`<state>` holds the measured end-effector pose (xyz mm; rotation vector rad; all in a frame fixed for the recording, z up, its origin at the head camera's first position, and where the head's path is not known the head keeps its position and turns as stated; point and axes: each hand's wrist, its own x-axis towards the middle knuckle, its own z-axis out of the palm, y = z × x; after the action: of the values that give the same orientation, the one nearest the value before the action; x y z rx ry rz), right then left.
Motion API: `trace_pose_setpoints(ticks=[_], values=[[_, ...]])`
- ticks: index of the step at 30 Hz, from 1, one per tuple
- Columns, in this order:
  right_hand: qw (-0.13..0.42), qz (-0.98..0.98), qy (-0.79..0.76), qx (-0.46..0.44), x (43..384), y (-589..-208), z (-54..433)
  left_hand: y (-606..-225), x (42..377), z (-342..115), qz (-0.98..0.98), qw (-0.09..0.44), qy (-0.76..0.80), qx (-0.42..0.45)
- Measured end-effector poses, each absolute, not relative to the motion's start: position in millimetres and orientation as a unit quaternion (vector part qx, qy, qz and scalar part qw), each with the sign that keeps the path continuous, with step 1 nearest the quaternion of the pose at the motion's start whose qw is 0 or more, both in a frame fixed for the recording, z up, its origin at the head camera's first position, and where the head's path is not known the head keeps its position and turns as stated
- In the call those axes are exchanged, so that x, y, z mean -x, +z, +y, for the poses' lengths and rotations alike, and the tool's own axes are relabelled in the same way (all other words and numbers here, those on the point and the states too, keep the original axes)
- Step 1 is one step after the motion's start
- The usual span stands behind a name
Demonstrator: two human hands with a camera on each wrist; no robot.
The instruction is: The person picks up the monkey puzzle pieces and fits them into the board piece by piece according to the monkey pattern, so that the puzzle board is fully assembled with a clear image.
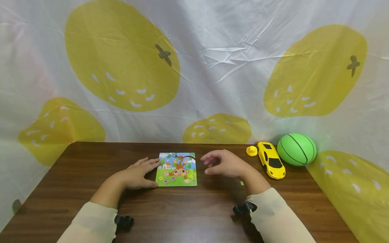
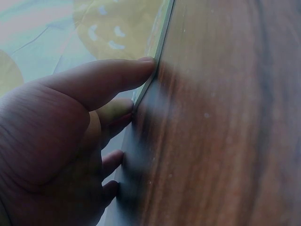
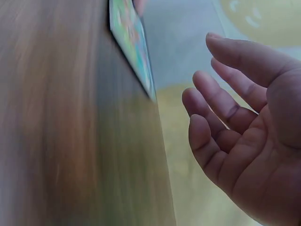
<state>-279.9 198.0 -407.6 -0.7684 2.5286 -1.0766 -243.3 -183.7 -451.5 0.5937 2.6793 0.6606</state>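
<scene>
A square picture board [image 1: 177,170] lies flat on the brown table, printed with a monkey hanging from a branch above grass and flowers. At its left side rests my left hand [image 1: 138,173], fingers stretched and spread; the thumb is at the near left corner and the fingertips meet the edge higher up. The left wrist view shows the thumb [image 2: 124,75] right at the board's thin edge. To the right of the board hovers my right hand [image 1: 226,163], its fingers loosely bent and holding nothing. In the right wrist view the board [image 3: 134,47] is apart from those fingers.
A yellow toy duck [image 1: 251,151], a yellow toy car [image 1: 271,160] and a green ball [image 1: 296,149] stand at the back right of the table [image 1: 179,212]. A tiny green piece [image 1: 242,183] lies beside the right wrist. A lemon-print curtain [image 1: 212,67] hangs behind.
</scene>
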Motion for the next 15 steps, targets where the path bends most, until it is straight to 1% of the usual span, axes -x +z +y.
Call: trace_pose_setpoints(ticks=[8, 15], values=[[0.132, 0.898, -0.374, 0.190, 272.1, -416.0, 269.5, -453.3, 245.5, -182.7, 0.937, 0.155, 0.229, -0.211], [0.133, 0.899, -0.386, 0.158, 264.7, -418.5, 305.2, -452.2, 244.4, -184.7, 0.937, 0.159, 0.233, -0.207]])
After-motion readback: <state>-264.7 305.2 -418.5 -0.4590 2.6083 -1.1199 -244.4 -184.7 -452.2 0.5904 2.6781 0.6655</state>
